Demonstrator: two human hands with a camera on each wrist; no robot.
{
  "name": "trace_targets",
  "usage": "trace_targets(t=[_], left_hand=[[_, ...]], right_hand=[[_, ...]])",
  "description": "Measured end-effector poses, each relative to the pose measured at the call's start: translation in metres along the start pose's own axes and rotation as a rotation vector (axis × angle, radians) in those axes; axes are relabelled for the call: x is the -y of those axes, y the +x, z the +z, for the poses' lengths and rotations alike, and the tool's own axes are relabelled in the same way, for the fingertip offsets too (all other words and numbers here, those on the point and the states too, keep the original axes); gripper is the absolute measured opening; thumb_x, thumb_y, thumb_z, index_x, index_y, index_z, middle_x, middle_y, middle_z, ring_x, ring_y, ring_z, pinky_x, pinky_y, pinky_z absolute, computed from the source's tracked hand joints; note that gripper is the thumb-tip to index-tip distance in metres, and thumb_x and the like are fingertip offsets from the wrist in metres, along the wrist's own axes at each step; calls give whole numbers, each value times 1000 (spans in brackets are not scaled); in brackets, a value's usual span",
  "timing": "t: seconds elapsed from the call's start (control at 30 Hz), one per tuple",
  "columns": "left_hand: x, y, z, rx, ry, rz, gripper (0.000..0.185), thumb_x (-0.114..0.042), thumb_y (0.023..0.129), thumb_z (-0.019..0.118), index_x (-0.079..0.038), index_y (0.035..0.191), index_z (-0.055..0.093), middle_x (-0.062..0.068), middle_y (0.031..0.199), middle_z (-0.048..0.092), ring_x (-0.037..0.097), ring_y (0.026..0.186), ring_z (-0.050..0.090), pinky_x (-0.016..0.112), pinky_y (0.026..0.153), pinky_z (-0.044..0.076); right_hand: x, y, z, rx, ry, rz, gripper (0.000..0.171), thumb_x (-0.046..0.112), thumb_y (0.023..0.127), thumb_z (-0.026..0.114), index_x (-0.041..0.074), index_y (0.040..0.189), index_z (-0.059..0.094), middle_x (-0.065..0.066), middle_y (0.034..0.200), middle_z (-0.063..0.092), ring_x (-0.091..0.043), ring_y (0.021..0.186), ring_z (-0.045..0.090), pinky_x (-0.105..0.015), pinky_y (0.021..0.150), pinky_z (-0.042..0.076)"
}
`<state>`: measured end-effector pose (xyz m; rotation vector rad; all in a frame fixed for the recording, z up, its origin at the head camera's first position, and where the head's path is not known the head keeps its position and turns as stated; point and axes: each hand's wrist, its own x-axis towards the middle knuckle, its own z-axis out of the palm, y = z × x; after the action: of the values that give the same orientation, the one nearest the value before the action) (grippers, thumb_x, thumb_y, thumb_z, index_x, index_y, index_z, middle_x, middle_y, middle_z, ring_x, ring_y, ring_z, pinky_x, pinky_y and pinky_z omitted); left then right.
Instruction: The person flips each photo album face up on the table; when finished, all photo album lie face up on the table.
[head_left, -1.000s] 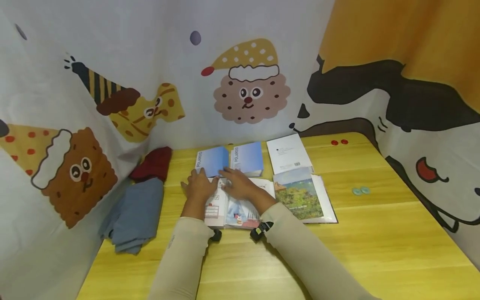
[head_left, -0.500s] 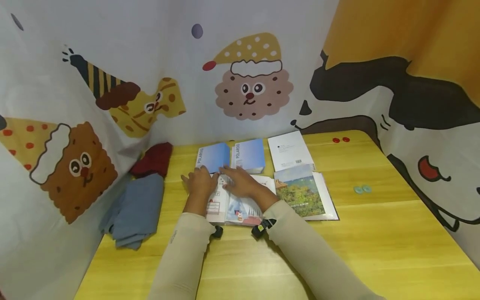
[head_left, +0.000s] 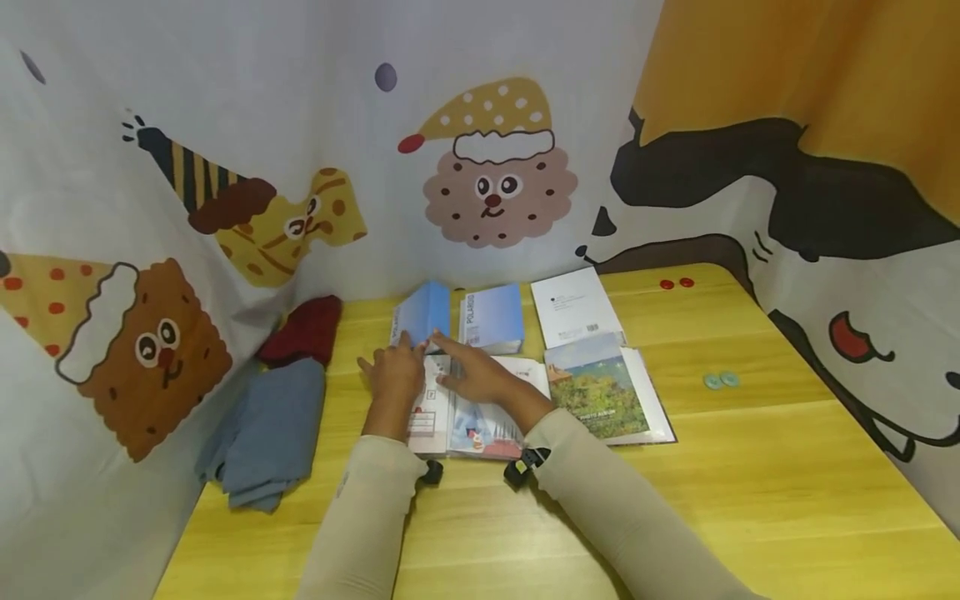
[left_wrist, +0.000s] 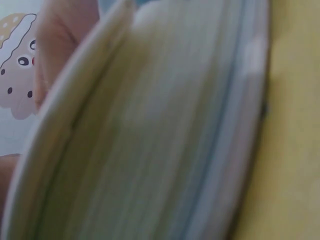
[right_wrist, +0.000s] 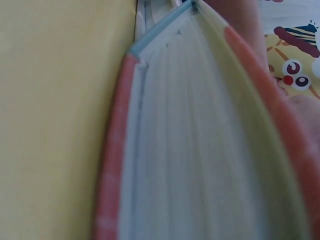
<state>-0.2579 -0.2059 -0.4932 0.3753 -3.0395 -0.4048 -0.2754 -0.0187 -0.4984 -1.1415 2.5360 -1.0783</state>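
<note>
At the back left of the table lies a blue photo album [head_left: 413,312] marked POLAROID, its right part raised and tilted. My left hand [head_left: 393,379] reaches its near edge, the index fingertip over the cover and the thumb close to the near right corner; I cannot tell whether they pinch it. My right hand [head_left: 480,372] points a straight index finger at that same corner, thumb spread apart. Below the hands lie a white-and-pink album [head_left: 429,421] and an album with a winter scene [head_left: 486,433]. Their page edges [left_wrist: 150,130] fill the left wrist view, and a red-edged cover [right_wrist: 112,175] shows in the right.
Another blue album [head_left: 491,317] lies beside the first. Further right are a white book [head_left: 576,307] and a landscape photo album [head_left: 592,392]. Red buttons [head_left: 677,283] and green buttons [head_left: 721,381] lie at the right. Grey cloth [head_left: 273,425] and dark red cloth [head_left: 306,329] lie left.
The left blue album, flat before, now has its right part lifted and looks narrower. My left thumb and right index finger have drawn closer together at its near right corner.
</note>
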Motion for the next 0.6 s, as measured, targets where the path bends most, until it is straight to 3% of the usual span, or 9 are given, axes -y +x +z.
trace_targets(t=[0.13, 0.37, 0.6], left_hand=[[-1, 0, 2, -2, -50, 26, 58, -47, 119, 31, -16, 168, 40, 29, 147, 68, 54, 141, 59, 84, 127, 19], [-1, 2, 3, -69, -192, 68, 61, -44, 120, 24, -8, 169, 31, 32, 141, 69, 52, 136, 65, 83, 127, 20], [2, 1, 2, -159, -513, 106, 55, -32, 120, 31, -7, 169, 33, 32, 153, 61, 56, 142, 58, 73, 126, 33]], right_hand=[[6, 0, 0, -35, 47, -19, 84, 21, 109, 67, 12, 176, 16, -7, 184, 15, -32, 169, 26, -48, 138, 24], [12, 2, 0, -90, 72, -77, 86, 17, 109, 67, 11, 177, 15, -3, 186, 8, -30, 171, 19, -49, 139, 22], [15, 3, 2, -102, 137, -87, 88, 13, 108, 67, 11, 177, 12, -10, 187, -1, -32, 173, 8, -54, 139, 18]])
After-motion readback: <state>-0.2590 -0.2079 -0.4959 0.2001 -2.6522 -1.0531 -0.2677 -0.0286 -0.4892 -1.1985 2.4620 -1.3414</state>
